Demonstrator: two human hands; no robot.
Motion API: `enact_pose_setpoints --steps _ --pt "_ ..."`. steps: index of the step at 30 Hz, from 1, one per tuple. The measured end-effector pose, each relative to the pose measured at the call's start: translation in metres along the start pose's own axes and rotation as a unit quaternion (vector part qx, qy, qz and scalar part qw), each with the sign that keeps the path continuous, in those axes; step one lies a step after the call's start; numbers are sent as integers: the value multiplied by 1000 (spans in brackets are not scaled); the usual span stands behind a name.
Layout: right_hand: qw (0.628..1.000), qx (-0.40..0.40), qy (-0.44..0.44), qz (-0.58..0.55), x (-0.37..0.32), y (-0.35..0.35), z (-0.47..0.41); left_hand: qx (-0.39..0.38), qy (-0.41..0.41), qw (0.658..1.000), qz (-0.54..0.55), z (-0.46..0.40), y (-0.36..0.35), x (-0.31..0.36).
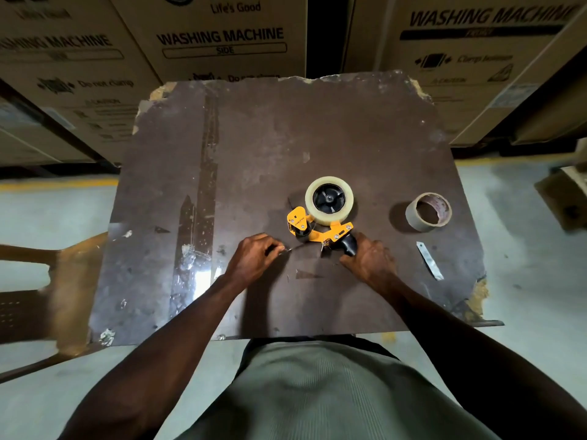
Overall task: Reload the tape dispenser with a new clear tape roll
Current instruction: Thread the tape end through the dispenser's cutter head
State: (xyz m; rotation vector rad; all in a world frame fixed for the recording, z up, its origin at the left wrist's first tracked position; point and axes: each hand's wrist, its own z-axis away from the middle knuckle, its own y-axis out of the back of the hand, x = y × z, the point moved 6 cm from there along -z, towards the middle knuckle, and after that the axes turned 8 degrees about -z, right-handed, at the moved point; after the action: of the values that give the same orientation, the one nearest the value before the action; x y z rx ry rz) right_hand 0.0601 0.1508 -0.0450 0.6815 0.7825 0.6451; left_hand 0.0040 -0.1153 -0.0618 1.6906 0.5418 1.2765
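A yellow tape dispenser (317,228) lies on its side on the worn brown table (254,138). A full clear tape roll (329,214) sits on its black hub. My right hand (370,257) grips the dispenser's black handle at the near end. My left hand (254,254) pinches the thin clear tape end, stretched out to the left of the dispenser's front. An almost spent tape roll (428,212), mostly cardboard core, stands apart to the right.
A loose cutter blade (429,260) lies near the table's right edge. Large washing machine cartons (222,36) stand behind the table. A brown plastic chair (41,293) is at the left. Old tape strips (203,185) cling to the tabletop's left part.
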Motion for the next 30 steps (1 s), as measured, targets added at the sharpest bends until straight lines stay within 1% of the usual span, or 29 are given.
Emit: enact_pose_setpoints --steps 5,15,24,30 --pt "1000 -1 12 5 -3 4 -1 6 -2 1000 -26 8 16 -17" --pt "999 -10 26 30 3 4 -6 -4 -30 994 -106 -39 29 -18" --pt "998 -11 36 56 4 5 -8 -59 -20 992 -112 -65 22 -14" --pt "998 -6 38 53 4 4 -7 -93 7 991 -100 -77 15 -14"
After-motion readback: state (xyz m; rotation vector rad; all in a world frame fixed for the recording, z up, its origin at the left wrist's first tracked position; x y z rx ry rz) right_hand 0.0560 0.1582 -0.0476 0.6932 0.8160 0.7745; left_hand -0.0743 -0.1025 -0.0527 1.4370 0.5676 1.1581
